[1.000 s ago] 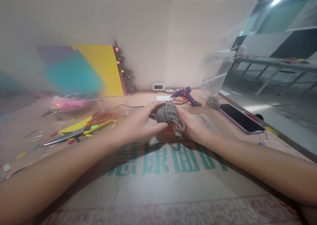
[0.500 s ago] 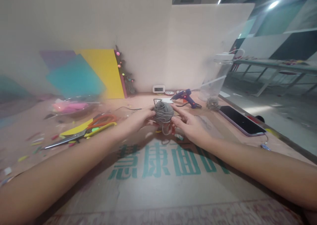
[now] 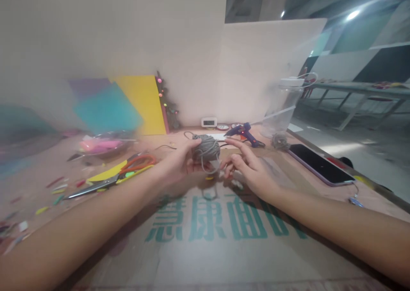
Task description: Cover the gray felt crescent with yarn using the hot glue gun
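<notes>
A grey yarn ball [image 3: 207, 147] is held above the table, with a loose strand looping down its front and a small loop sticking out at its upper left. My left hand [image 3: 184, 158] grips the ball from the left, thumb on top and fingers beneath. Just right of the ball, my right hand [image 3: 245, 165] is apart from it, index finger stretched out and the other fingers loosely curled. Under the hands lies a sheet printed with large green characters [image 3: 205, 218].
Orange-handled scissors [image 3: 109, 182] lie at left among coloured scraps. A blue glue gun [image 3: 245, 133], a small white clock [image 3: 209, 122], a second small grey yarn bundle [image 3: 280, 141], a phone [image 3: 320, 165] and a clear bottle [image 3: 282, 105] stand or lie behind and right.
My right hand has let go of the yarn ball and opened beside it. The ball has turned in my left hand, its loop now pointing left. The view has shifted slightly.
</notes>
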